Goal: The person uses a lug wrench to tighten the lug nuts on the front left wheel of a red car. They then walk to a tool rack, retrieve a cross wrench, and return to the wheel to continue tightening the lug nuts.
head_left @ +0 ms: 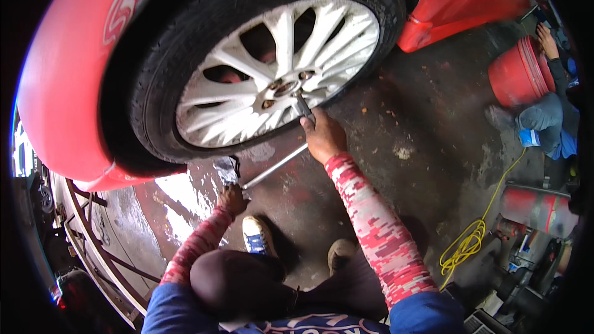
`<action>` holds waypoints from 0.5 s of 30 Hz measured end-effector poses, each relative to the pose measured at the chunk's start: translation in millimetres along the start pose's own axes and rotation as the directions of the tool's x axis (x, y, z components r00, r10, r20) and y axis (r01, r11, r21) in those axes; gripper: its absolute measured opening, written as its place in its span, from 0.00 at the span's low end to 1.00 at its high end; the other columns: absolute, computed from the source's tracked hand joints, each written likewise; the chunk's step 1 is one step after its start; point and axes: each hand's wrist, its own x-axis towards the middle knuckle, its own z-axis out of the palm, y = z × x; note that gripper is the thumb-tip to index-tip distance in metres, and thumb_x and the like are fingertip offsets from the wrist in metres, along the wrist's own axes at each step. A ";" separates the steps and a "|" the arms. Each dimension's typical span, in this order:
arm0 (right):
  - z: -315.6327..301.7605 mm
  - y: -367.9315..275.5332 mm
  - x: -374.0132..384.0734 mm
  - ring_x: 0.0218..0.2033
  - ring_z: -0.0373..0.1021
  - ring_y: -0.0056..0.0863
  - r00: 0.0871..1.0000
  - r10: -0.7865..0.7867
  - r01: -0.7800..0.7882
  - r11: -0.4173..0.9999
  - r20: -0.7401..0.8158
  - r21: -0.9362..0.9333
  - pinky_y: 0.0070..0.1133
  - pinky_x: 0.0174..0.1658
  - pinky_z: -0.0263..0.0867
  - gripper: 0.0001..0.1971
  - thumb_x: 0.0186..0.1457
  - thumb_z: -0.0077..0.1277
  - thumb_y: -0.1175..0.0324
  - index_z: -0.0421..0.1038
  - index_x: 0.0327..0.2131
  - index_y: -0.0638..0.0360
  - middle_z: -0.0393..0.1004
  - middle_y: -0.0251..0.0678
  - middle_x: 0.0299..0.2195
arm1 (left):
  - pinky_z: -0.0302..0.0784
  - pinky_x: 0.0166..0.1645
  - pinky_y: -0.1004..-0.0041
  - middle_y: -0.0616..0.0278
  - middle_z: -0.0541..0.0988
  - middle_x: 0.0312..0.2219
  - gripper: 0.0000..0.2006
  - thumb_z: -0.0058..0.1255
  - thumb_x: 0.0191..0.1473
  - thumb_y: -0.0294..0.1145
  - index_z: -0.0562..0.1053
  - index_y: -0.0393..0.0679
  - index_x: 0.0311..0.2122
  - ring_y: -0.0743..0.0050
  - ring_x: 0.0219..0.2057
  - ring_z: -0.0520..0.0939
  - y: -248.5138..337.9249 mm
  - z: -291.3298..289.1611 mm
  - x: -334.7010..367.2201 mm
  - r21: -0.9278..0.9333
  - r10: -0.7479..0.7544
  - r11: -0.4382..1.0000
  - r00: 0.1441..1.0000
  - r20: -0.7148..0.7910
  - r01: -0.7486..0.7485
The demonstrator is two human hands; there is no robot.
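Note:
A wheel with white multi-spoke rim point(216, 104) and black tyre point(154, 96) stands in front of me, under a red car's fender point(68, 99). My right hand point(325, 136) is closed round the head end of a lug wrench point(275, 166), whose socket end reaches the nuts by the hub. The wrench's long silver bar slants down left to my left hand point(232, 200), which appears closed on its far end. Its fingers are partly hidden. A small grey and black object point(228, 171), too unclear to name, lies just beyond my left hand.
At right a person point(544, 117) sits beside a red bucket point(520, 74), one hand on it. A coiled yellow cord point(464, 244), a red tank point(535, 210) and machine parts lie lower right. A metal frame point(102, 247) stands at left. The dark floor point(383, 167) is stained.

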 end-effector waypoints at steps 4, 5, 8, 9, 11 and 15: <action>0.3 3.5 0.9 0.38 0.74 0.54 0.999 0.002 -0.001 0.999 0.039 -0.032 0.43 0.42 0.68 0.15 0.60 0.47 0.58 0.70 0.41 0.59 0.78 0.51 0.34 | 0.72 0.50 0.53 0.48 0.78 0.41 0.19 0.54 0.54 0.42 0.70 0.52 0.50 0.43 0.47 0.76 16.2 -22.4 -2.1 -0.292 0.104 0.945 0.982 -0.159 -0.147; 1.7 3.9 1.8 0.38 0.74 0.54 0.998 0.016 -0.013 0.998 0.057 -0.054 0.43 0.41 0.68 0.15 0.60 0.47 0.58 0.70 0.40 0.59 0.78 0.51 0.34 | 0.74 0.48 0.54 0.48 0.79 0.39 0.16 0.54 0.55 0.41 0.72 0.50 0.48 0.43 0.45 0.77 17.8 -28.4 -6.1 -0.283 0.139 0.942 0.977 -0.161 -0.180; 4.6 2.8 3.1 0.38 0.73 0.54 1.000 0.001 0.000 0.998 0.020 -0.070 0.43 0.41 0.68 0.14 0.60 0.46 0.58 0.70 0.39 0.59 0.77 0.52 0.34 | 0.75 0.44 0.54 0.50 0.79 0.36 0.11 0.52 0.55 0.39 0.73 0.48 0.42 0.43 0.41 0.79 13.7 -38.5 -13.9 -0.267 0.145 0.950 0.985 -0.091 -0.164; 5.2 1.4 0.6 0.38 0.73 0.54 1.000 0.010 -0.007 0.995 0.023 -0.096 0.43 0.41 0.68 0.13 0.60 0.46 0.58 0.70 0.39 0.59 0.77 0.52 0.34 | 0.76 0.41 0.54 0.53 0.80 0.35 0.09 0.51 0.55 0.37 0.72 0.48 0.41 0.44 0.39 0.80 10.5 -38.9 -14.7 -0.245 0.201 0.943 0.972 -0.118 -0.225; 3.8 -2.6 -6.8 0.37 0.73 0.55 1.000 -0.008 0.008 0.998 0.004 -0.058 0.43 0.40 0.68 0.12 0.61 0.45 0.59 0.69 0.37 0.59 0.77 0.52 0.33 | 0.76 0.41 0.54 0.54 0.80 0.36 0.10 0.51 0.55 0.37 0.72 0.49 0.42 0.46 0.39 0.81 3.5 -36.5 -17.8 -0.253 0.173 0.946 0.975 -0.137 -0.204; -2.6 -6.8 -45.2 0.35 0.72 0.55 0.994 0.057 -0.046 0.993 0.093 -0.108 0.44 0.38 0.66 0.11 0.59 0.47 0.61 0.69 0.35 0.58 0.76 0.51 0.31 | 0.76 0.40 0.55 0.54 0.80 0.35 0.10 0.53 0.54 0.37 0.75 0.50 0.41 0.48 0.39 0.81 -8.7 -31.3 -33.6 -0.249 0.163 0.953 0.985 -0.065 -0.174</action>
